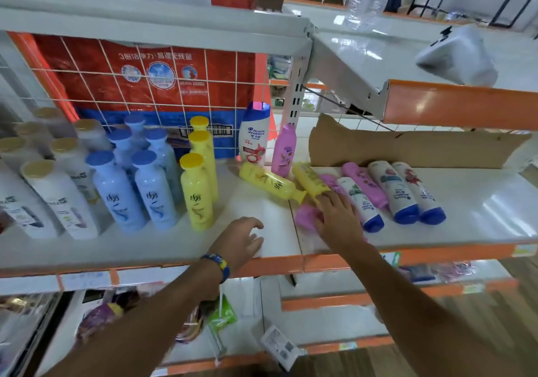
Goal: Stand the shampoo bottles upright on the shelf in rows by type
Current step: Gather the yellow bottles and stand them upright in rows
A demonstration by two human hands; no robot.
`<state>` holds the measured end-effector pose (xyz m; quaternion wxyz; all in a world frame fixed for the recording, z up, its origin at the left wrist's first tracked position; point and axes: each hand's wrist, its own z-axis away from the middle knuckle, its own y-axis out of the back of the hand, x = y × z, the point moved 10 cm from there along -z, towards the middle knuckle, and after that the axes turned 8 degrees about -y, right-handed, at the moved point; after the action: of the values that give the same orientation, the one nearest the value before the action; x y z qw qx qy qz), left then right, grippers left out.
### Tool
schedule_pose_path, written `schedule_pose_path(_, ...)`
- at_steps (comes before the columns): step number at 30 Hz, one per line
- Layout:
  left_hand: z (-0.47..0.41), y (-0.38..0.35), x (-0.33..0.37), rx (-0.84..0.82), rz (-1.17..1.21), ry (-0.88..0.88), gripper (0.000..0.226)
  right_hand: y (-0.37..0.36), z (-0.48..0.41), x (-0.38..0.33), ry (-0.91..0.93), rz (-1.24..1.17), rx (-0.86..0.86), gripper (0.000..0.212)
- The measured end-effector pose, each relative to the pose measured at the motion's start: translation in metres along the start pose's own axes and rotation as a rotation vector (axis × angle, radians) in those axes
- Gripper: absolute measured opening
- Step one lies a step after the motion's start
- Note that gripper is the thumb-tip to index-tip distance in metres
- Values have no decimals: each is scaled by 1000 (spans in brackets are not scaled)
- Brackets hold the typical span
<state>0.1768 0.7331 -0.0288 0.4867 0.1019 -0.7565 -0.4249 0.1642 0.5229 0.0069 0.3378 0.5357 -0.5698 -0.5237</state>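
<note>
Right hand (339, 225), fingers (332, 199) over pink bottle (305, 216)

A shop aisle of white metal shelves (145, 248) with orange front edges, a white wire grid (163, 85) behind, a glossy pale floor (378, 50) reflecting overhead light, and a black frame rack (508, 2) beyond.

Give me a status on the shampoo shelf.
Done: gold-capped white bottles, blue bottles and three yellow bottles stand in rows at left; a tall white bottle and an upright pink bottle stand behind. In hand: the right hand covers a lying pink bottle, grip unclear; the left hand holds nothing. Left: two lying yellow bottles, a second flat pink bottle and three blue-capped white bottles, all flat.
</note>
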Motion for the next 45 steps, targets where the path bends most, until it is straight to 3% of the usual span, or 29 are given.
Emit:
schedule_pose_path(7, -34, 14, -4, -14, -153, -16, 30, -9, -26, 17, -109, -98, -79, 48)
schedule_pose_path(15, -96, 10, 24, -45, -328, -57, 38, -22, -44, 26, -198, -45, -177, 53)
schedule_pose_path(20, -116, -17, 39, -40, -611, -170, 64, -37, -49, 25, -163, -105, -190, 64)
schedule_pose_path(24, -131, -26, 39, -62, -699, -166, 80, -26, -48, 33, -208, -231, -198, 65)
schedule_pose_path(28, -146, -26, 28, -101, -728, -146, 77, -19, -40, 41, -120, -205, -146, 71)
schedule_pose_path(34, -152, -32, 34, -145, -871, -124, 67, 6, -44, 62, -197, -378, -74, 51)
schedule_pose_path(37, -151, -32, 30, -140, -854, -106, 65, 20, -50, 69, -244, -471, -70, 45)
schedule_pose_path(45, -133, 6, 40, -24, -581, -37, 52, 59, -63, 64, -258, -589, 18, 62)
